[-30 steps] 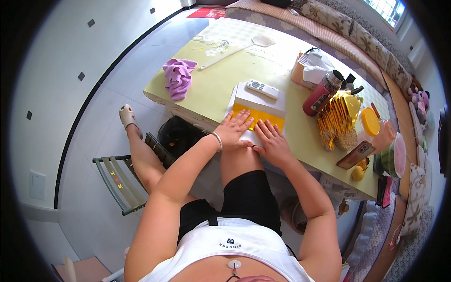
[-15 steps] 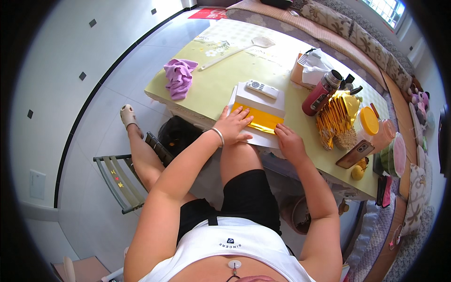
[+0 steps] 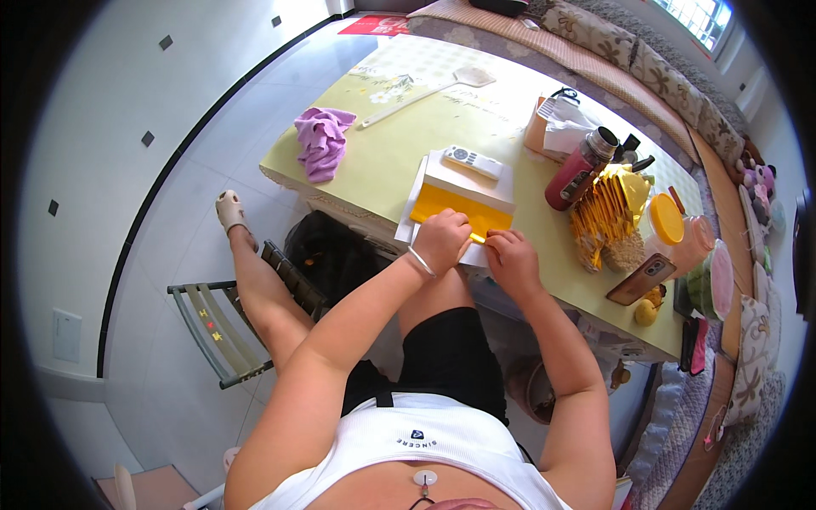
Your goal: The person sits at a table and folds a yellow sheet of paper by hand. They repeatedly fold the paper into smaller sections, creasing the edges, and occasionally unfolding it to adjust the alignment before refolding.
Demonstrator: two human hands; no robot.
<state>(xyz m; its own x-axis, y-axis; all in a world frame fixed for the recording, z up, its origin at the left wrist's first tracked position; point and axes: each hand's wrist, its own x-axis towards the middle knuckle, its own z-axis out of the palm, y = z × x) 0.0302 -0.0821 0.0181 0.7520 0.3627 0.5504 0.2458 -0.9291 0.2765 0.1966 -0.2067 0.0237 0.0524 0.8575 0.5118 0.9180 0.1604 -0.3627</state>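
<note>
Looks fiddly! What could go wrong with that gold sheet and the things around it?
The gold sheet might crease crookedly, since the left hand and right hand pinch its near edge. The remote lies on white paper, so a tug on that could shift it. The phone sits near the table's edge; a stray arm might knock it.
</note>
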